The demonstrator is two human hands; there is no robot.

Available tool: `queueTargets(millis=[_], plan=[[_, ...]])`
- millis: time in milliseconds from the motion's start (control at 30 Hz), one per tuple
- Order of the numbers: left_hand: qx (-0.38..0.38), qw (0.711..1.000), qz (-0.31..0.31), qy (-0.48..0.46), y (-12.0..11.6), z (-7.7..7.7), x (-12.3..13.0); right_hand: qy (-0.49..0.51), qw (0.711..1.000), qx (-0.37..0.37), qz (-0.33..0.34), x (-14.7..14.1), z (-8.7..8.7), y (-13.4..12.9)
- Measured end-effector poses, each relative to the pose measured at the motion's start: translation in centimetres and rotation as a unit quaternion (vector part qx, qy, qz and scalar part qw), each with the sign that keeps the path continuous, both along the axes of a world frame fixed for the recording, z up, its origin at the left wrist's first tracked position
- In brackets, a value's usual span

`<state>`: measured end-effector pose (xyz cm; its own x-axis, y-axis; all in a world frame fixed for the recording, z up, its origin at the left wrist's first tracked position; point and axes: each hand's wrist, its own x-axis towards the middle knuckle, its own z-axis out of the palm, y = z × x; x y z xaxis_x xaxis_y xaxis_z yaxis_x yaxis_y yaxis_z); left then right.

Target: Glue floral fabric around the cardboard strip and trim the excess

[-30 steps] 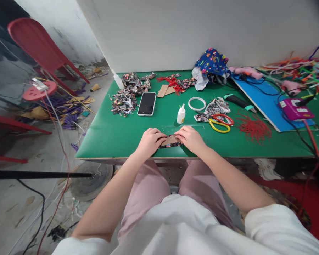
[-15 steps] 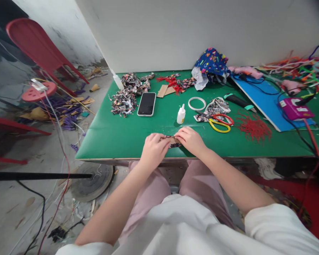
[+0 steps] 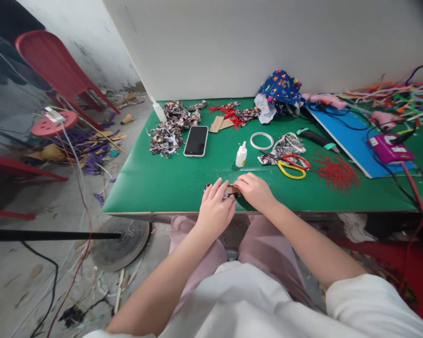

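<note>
A small cardboard piece with dark patterned fabric at its edges (image 3: 231,190) lies near the front edge of the green table (image 3: 155,188). My left hand (image 3: 216,206) rests over its left part, fingers apart and pressed on it. My right hand (image 3: 255,190) pinches its right end, fingers together. Just behind stands a white glue bottle (image 3: 241,155). To the right are scissors with red and yellow handles (image 3: 292,166), a white ring (image 3: 262,141) and patterned fabric (image 3: 288,143).
A phone (image 3: 196,141), fabric scraps (image 3: 166,136) and a second bottle (image 3: 158,111) are at the left. At the right lie red threads (image 3: 336,173), a cutter (image 3: 317,138), a blue board (image 3: 348,138) and a purple box with cables (image 3: 391,149).
My left hand has shifted slightly right and its fingers have spread, uncovering the left end of the fabric-edged piece. My right hand keeps its pinch. The whole view has shifted a little.
</note>
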<state>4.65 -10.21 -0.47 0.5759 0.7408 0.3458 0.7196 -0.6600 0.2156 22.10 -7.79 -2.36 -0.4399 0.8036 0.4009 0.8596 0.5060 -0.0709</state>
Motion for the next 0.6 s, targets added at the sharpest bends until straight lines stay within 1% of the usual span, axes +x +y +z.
queueTargets(millis=[100,300,467,600], plan=[[-0.013,1.0,-0.015,-0.005,0.7,0.2,-0.4,-0.011,1.0,0.012,0.0,0.0,0.1,-0.1],[-0.037,0.996,-0.075,0.011,2.4,0.6,-1.1,-0.021,0.999,0.033,0.001,-0.2,0.2,-0.2],[-0.072,0.993,-0.087,0.025,3.5,0.4,-1.1,-0.031,0.999,0.022,0.002,-0.2,0.1,-0.3],[-0.085,0.991,-0.095,0.026,4.1,0.1,-1.1,-0.04,0.999,0.018,0.0,-0.2,0.0,-0.3]])
